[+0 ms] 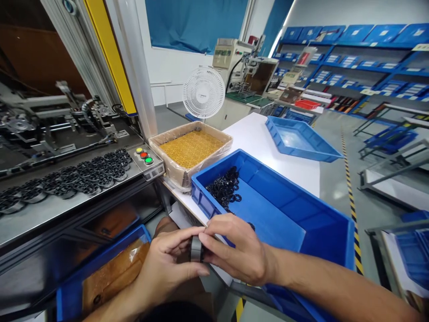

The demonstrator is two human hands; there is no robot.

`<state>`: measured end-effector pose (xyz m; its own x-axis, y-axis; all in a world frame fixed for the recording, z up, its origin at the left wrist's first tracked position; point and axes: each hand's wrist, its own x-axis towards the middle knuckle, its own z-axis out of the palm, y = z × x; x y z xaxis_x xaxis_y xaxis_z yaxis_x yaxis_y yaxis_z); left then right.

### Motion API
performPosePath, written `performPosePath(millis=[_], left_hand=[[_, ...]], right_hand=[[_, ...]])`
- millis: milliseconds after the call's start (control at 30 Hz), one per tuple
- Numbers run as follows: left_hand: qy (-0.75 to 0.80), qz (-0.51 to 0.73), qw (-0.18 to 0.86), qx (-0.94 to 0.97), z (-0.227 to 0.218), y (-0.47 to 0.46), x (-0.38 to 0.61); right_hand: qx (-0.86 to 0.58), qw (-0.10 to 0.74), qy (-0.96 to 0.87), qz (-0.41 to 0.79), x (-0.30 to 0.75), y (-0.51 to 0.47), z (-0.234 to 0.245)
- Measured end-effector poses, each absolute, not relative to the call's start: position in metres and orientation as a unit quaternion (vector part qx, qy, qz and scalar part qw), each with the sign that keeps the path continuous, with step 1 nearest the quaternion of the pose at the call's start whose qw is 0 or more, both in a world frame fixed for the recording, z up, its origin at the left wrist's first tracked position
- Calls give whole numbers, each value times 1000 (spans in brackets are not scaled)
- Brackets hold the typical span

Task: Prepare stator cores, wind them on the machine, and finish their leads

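A short grey metal ring with black parts, like a motor stator core [196,248], is held on edge above my lap. My left hand [164,255] is closed round it, thumb below and fingers above. Against its right side, my right hand [236,248] presses thumb and fingertips together; whether a small part lies between them is hidden. Below and behind the right hand is a deep blue bin [268,201] with a heap of small black rings [224,188] in its left end. Several similar stator cores [90,176] stand in rows on the machine's metal ledge at left.
A plastic-lined carton [184,176] of yellow ring-shaped parts stands beside the bin. A button box [147,163] sits at the ledge's end. Farther back are a white fan [203,92] and a shallow blue tray [304,141]. Below the ledge is another blue bin [60,299].
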<state>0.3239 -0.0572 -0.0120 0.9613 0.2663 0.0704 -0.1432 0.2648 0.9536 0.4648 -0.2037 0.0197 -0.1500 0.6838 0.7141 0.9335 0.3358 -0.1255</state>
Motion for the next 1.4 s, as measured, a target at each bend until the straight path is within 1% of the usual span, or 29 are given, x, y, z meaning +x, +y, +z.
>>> performPosePath(millis=[67,133,233,333,400,433,467,533,567,700,767,833,900,967,1000,1100,1233,1300,1400], left_hand=[[43,119,785,606,-14,-59,322],[45,126,753,644,-15,-62,319],[38,148,673,724,-12,-59,311],[63,171,567,803,-7,-31,296],[150,214,457,850,-5,9,279],[206,245,382,867,-5,33,268],[270,278,302,871,-5,59,256],[386,306,102,864,-8,110,234],[410,302,70,858,-10,133,225],[420,273,15,866,-20,189,207],[395,253,0,883,-25,199,202],[358,232,-10,905,-28,202,195],[315,217,-16,924,-29,205,190],[273,225,-38,935,-23,208,197],[251,238,-55,937,-16,209,207],[174,284,-90,939,17,199,271],[88,232,-67,967,63,175,413],[57,183,-55,980,71,168,490],[41,105,-35,993,64,165,591]], right_hand=[[-541,332,-746,-203,465,-204,17],[-539,319,-748,-221,465,-203,15],[-551,304,-746,-219,469,-201,13],[-604,269,-716,-224,487,-201,11],[-647,265,-676,-232,505,-199,9],[-663,272,-657,-235,513,-198,7],[-673,280,-642,-237,521,-196,6],[-684,290,-624,-244,532,-194,6],[-687,287,-619,-250,535,-193,6],[-708,233,-610,-268,549,-194,6],[-746,192,-589,-245,563,-201,3],[-811,141,-542,-168,581,-212,-5],[-870,90,-482,-46,597,-225,-18],[-895,59,-438,61,607,-234,-35],[-897,55,-428,95,608,-236,-44],[-896,59,-418,139,601,-233,-69],[-894,56,-408,175,593,-222,-82],[-893,55,-403,191,595,-220,-80],[-892,52,-393,216,603,-221,-70]])
